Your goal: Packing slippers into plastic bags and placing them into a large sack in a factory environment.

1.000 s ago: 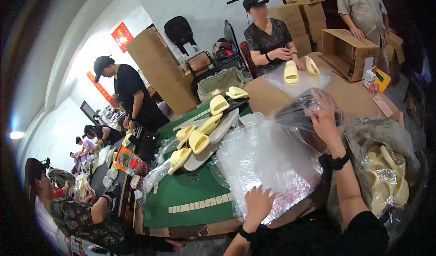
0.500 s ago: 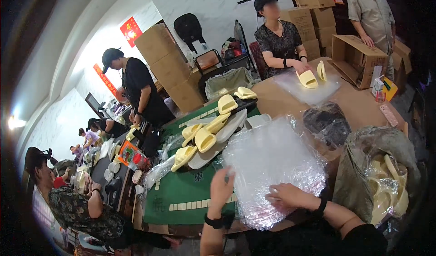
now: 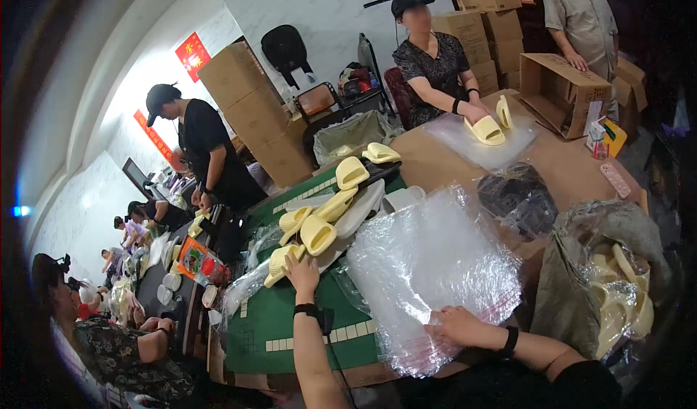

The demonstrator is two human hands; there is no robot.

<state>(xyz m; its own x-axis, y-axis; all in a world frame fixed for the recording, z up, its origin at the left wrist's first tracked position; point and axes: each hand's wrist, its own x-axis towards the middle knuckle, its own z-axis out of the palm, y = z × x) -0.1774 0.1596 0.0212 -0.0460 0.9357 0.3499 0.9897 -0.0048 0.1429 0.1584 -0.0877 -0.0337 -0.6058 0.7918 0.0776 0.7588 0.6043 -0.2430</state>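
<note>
My left hand (image 3: 303,277) reaches forward over the green table mat, its fingers closed on the near edge of a pale yellow slipper (image 3: 282,265). That slipper is the nearest of several lying in a slanting row, with another yellow slipper (image 3: 318,235) just beyond it. Under the row lie grey and white slippers (image 3: 367,209). My right hand (image 3: 461,327) rests at the lower edge of a stack of clear plastic bags (image 3: 428,253), fingers bent and pinching the top bag. Part of those fingertips is hidden by the glossy film.
At the right stands a sack (image 3: 573,264) of wrapped yellow slippers. A dark bundle in plastic (image 3: 517,198) lies beyond the bags. Across the table, a person (image 3: 435,75) handles yellow slippers beside an open carton (image 3: 559,93). White tiles (image 3: 319,336) line the green mat (image 3: 290,322).
My left hand has left the edge of the plastic bags and moved left to the nearest yellow slipper. The right hand stays at the bags, whose top film has shifted and creased.
</note>
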